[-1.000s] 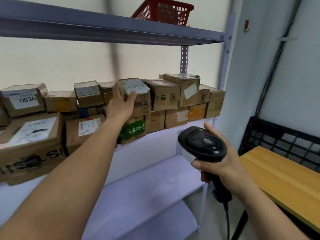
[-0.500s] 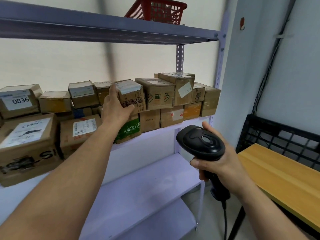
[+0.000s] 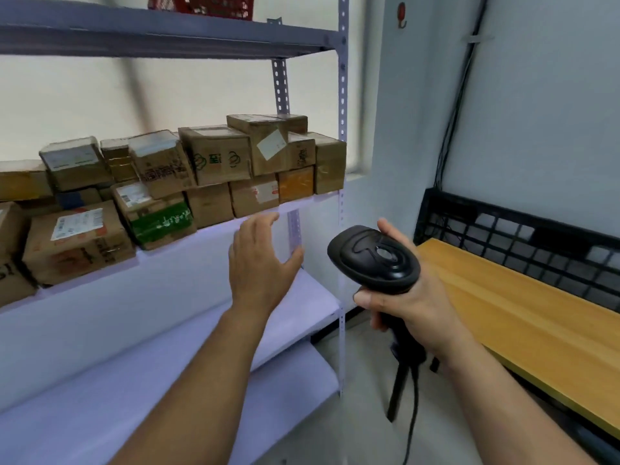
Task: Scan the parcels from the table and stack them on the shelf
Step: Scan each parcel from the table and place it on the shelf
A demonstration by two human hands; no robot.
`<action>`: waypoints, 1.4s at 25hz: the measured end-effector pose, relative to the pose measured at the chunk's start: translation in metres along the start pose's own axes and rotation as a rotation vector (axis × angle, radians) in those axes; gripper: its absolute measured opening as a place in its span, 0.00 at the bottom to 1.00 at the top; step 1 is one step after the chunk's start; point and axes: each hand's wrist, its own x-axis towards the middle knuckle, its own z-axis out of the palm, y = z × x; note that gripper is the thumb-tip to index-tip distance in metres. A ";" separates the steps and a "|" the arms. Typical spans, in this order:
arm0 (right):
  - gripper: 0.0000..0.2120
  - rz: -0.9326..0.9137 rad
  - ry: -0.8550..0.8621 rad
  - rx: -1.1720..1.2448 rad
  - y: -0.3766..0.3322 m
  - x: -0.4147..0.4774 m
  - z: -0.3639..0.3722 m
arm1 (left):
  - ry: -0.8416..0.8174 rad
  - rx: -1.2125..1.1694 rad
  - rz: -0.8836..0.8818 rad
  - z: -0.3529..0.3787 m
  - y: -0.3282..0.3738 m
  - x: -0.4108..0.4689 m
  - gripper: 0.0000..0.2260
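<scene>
Several brown cardboard parcels sit stacked in two layers on the pale purple shelf [image 3: 100, 290]. One small parcel [image 3: 161, 162] with a white label on top rests in the upper row, above a green-taped box [image 3: 161, 223]. My left hand [image 3: 260, 263] hovers empty below and in front of the shelf edge, fingers straight and spread. My right hand [image 3: 406, 297] grips the handle of a black barcode scanner [image 3: 372, 258], whose head points toward the shelf.
A wooden table [image 3: 503, 317] stands at the right, with a black wire crate [image 3: 523, 236] behind it. A red basket [image 3: 208, 5] sits on the grey top shelf. Lower purple shelves extend below. The scanner's cable hangs toward the floor.
My left hand has let go of the small parcel, leaving it in the upper row, and has drawn back down and to the right. The view has swung right.
</scene>
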 end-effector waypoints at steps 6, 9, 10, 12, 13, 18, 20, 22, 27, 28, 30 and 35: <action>0.49 0.057 0.117 -0.037 0.012 -0.073 -0.090 | -0.188 -0.093 -0.017 0.077 0.090 -0.076 0.27; 0.47 0.061 0.184 -0.048 0.010 -0.109 -0.137 | -0.224 -0.128 0.027 0.109 0.146 -0.095 0.27; 0.48 0.064 0.201 -0.063 0.009 -0.121 -0.154 | -0.240 -0.145 0.047 0.120 0.165 -0.101 0.27; 0.49 0.075 0.244 -0.103 0.005 -0.146 -0.187 | -0.279 -0.191 0.075 0.140 0.203 -0.114 0.28; 0.49 0.078 0.272 -0.121 0.003 -0.159 -0.204 | -0.296 -0.221 0.094 0.149 0.223 -0.120 0.29; 0.50 0.081 0.434 -0.169 -0.008 -0.217 -0.268 | -0.395 -0.305 0.199 0.184 0.307 -0.150 0.29; 0.50 0.082 0.514 -0.187 -0.013 -0.239 -0.291 | -0.438 -0.346 0.250 0.199 0.340 -0.161 0.29; 0.51 0.091 0.596 -0.221 -0.018 -0.261 -0.313 | -0.474 -0.393 0.298 0.216 0.372 -0.173 0.29; 0.48 0.134 0.809 -0.279 -0.018 -0.319 -0.374 | -0.609 -0.507 0.397 0.260 0.454 -0.214 0.30; 0.48 0.145 0.845 -0.285 -0.018 -0.329 -0.388 | -0.636 -0.526 0.416 0.269 0.470 -0.222 0.30; 0.49 0.169 0.908 -0.301 -0.018 -0.346 -0.416 | -0.683 -0.560 0.448 0.290 0.502 -0.236 0.29; 0.47 0.217 1.028 -0.321 -0.015 -0.376 -0.496 | -0.783 -0.592 0.484 0.352 0.580 -0.256 0.29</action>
